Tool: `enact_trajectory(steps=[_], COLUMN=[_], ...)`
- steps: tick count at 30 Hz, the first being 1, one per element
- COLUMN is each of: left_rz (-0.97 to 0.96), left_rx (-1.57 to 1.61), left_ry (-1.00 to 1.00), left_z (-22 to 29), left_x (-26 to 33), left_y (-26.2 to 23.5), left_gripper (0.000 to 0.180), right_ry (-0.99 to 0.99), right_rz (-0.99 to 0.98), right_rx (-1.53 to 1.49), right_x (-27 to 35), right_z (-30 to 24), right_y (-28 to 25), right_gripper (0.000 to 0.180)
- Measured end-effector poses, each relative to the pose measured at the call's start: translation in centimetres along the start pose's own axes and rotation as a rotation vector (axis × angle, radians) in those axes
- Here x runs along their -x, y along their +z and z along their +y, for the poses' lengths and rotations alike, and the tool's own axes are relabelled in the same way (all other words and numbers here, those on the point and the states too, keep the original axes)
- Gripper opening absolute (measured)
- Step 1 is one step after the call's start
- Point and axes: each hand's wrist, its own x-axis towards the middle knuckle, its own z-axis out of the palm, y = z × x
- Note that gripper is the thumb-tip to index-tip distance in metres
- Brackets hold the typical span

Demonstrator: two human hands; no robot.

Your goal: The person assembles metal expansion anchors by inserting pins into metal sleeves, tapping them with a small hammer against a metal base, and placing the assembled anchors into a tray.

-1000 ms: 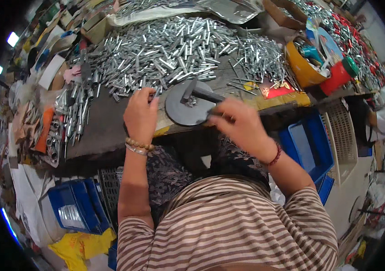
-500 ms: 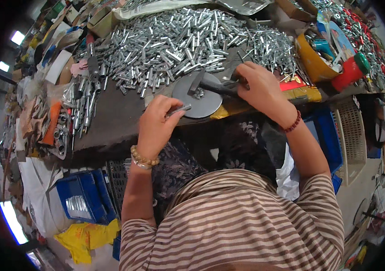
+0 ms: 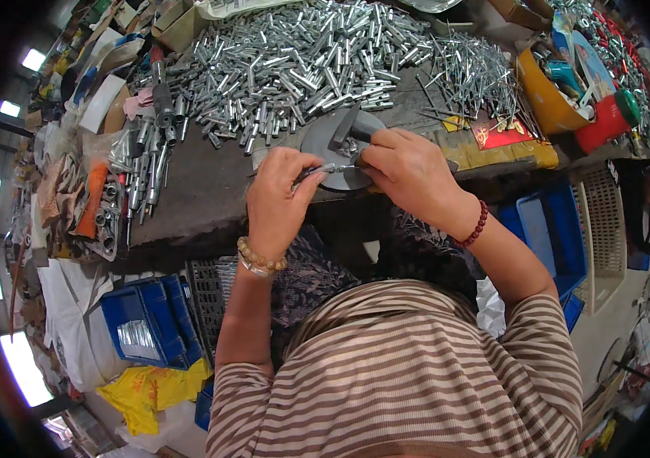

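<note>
My left hand (image 3: 283, 191) pinches a small silver metal sleeve (image 3: 328, 167) between thumb and fingers. From the right, my right hand (image 3: 410, 174) grips a thin metal pin (image 3: 349, 167), whose tip meets the end of the sleeve; whether it sits inside cannot be made out. Both hands are above the near edge of a round grey metal disc (image 3: 316, 141) on the bench. A hammer (image 3: 345, 127) lies on that disc, its head toward the middle and its handle mostly hidden by my right hand. Small metal bits (image 3: 350, 146) lie beside the hammer head.
Across the bench (image 3: 188, 202) spreads a large heap of silver metal sleeves (image 3: 310, 65). Thin pins (image 3: 477, 76) are piled to its right, near a red packet (image 3: 500, 133) and a yellow container (image 3: 542, 95). Sockets and tools (image 3: 146, 172) crowd the left. Blue crates (image 3: 142, 320) stand below.
My right hand has come left and nearer, away from the hammer handle, bringing a pin to the sleeve. My left hand has shifted slightly right, still holding the sleeve.
</note>
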Motion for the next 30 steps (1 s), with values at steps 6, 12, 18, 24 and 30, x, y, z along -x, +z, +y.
enact_trajectory(steps=[6, 12, 18, 24, 30], left_rz=[-0.022, -0.014, -0.01, -0.005, 0.029], left_rx=[-0.035, -0.078, 0.034, 0.111, 0.056], left_ry=[0.03, 0.066, -0.005, 0.022, 0.045], left_z=[0.2, 0.3, 0.1, -0.5, -0.7], left_x=[0.2, 0.4, 0.3, 0.2, 1.2], left_y=[0.0, 0.0, 0.5, 1.0, 0.6], left_gripper=[0.012, 0.012, 0.012, 0.012, 0.011], right_ry=[-0.041, -0.046, -0.074, -0.12, -0.096], right_rz=[0.012, 0.002, -0.025, -0.084, -0.049], right_rx=[0.005, -0.008, -0.008, -0.011, -0.076], right_x=[0.1, 0.0, -0.1, -0.2, 0.3], right_z=[0.0, -0.1, 0.4, 0.2, -0.1], right_y=[0.1, 0.1, 0.2, -0.2, 0.8], right_gripper=[0.011, 0.009, 0.02, 0.012, 0.018])
